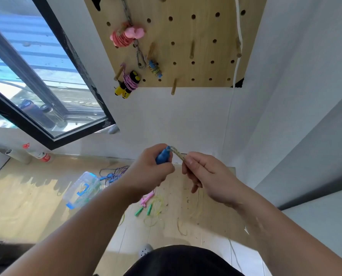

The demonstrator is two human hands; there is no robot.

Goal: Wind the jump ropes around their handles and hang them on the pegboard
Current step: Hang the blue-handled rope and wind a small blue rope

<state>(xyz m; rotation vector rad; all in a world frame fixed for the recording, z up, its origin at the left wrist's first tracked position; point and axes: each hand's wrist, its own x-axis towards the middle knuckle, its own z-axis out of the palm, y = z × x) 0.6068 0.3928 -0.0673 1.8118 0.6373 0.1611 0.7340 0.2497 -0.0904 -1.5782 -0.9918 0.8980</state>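
My left hand (149, 172) grips blue jump-rope handles (163, 155) at chest height. My right hand (204, 176) pinches that rope's yellowish cord (178, 154) just beside the handles; the cord trails down blurred below my right hand. On the wooden pegboard (202, 56) hang three wound ropes: a pink one (126, 36), a yellow-and-black-handled one with purple cord (128, 84), and a small blue one (155, 68). Loose ropes lie on the floor: green handles with yellow cord (149, 210), pink handles (146, 198), and a purple-blue tangle (114, 173).
A clear plastic box with blue clips (82, 189) lies on the wooden floor at the left. An open black-framed window (46, 86) fills the left. A bottle with a red cap (37, 153) lies by the wall. Several bare pegs (192, 49) stick out of the board.
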